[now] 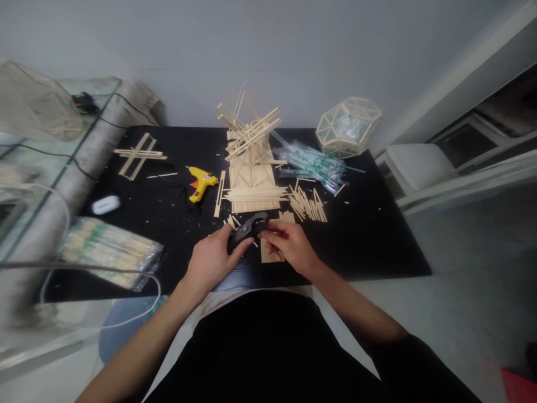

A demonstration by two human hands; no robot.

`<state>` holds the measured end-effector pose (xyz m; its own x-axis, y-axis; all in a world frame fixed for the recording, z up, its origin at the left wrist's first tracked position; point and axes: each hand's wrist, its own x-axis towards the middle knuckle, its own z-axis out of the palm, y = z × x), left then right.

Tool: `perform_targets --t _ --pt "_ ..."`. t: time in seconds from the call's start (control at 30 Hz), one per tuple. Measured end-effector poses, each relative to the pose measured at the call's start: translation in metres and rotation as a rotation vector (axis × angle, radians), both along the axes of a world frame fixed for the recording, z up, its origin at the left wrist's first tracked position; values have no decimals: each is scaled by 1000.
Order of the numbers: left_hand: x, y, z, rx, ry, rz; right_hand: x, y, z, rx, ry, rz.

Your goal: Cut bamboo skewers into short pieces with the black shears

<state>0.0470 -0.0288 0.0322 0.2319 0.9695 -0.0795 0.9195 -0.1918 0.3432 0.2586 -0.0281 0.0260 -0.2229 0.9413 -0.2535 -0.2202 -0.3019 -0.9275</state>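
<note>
My left hand [212, 254] is wrapped round a black plier-like cutter [248, 228], whose curved jaws point to the right. Close against those jaws, my right hand [291, 246] has its thumb and fingers pinched together; what they hold is too small to make out. Beneath the right hand lies a flat mat of pale wooden sticks [268, 254]. Short cut stick pieces [231, 221] lie just beyond the cutter. Farther back stands a structure of wooden sticks [251, 162], with crossed sticks on top.
A yellow glue gun [201, 183] lies left of the structure, near crossed sticks [140, 155] and a white case [106, 205]. Packaged sticks [113, 249] are front left. On the right are cut sticks [308, 204], plastic wrappers [314, 165] and a stick polyhedron [349, 127].
</note>
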Motion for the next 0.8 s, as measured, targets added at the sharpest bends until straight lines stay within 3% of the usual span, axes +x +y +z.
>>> perform_targets --t 0.23,0.37,0.6,0.8 --pt "21 58 15 59 -55 26 15 65 1 165 -11 -34" --pt "30 78 11 75 -99 29 25 83 -4 185 -55 -22" --pt "30 80 -18 110 -183 -37 33 81 -19 155 -78 -9" --pt "27 77 -25 146 -193 -44 32 81 -23 160 -100 21"
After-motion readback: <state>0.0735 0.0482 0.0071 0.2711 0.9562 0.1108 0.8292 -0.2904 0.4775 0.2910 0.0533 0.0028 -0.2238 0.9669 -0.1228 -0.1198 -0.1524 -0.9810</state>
